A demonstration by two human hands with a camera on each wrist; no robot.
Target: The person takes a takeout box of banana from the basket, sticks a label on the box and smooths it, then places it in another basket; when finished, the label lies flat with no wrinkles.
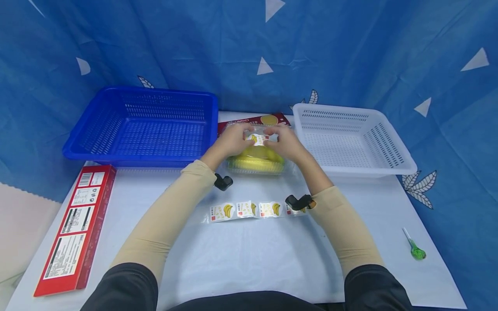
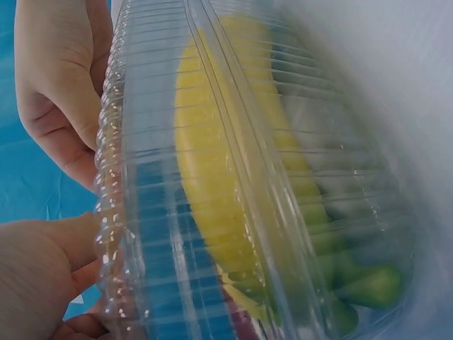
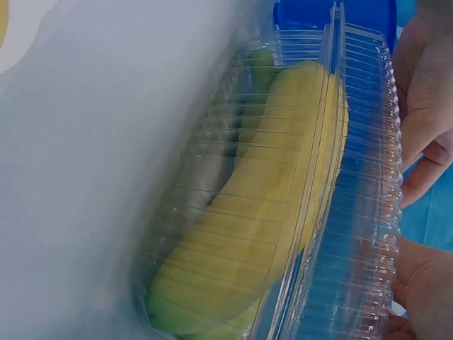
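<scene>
A clear plastic clamshell box (image 1: 254,166) stands at the back middle of the table, lid closed, with yellow bananas (image 2: 212,163) inside that turn green at the ends. On its lid lies a white banana sticker (image 1: 257,139). My left hand (image 1: 232,140) is over the left part of the lid, its thumb at the sticker's left edge. From the other side, my right hand (image 1: 285,141) reaches over the lid, thumb at the sticker's right edge. Both hands' other fingers arch apart from the thumbs toward the back of the lid. In the wrist views, the ribbed lid partly hides the fingertips.
A strip of banana stickers (image 1: 245,210) lies in front of the box. A blue basket (image 1: 155,162) stands left, a white basket (image 1: 354,168) right. Behind the box is a dark red package (image 1: 282,119). A red carton (image 1: 74,229) lies far left, a green lollipop (image 1: 417,251) right.
</scene>
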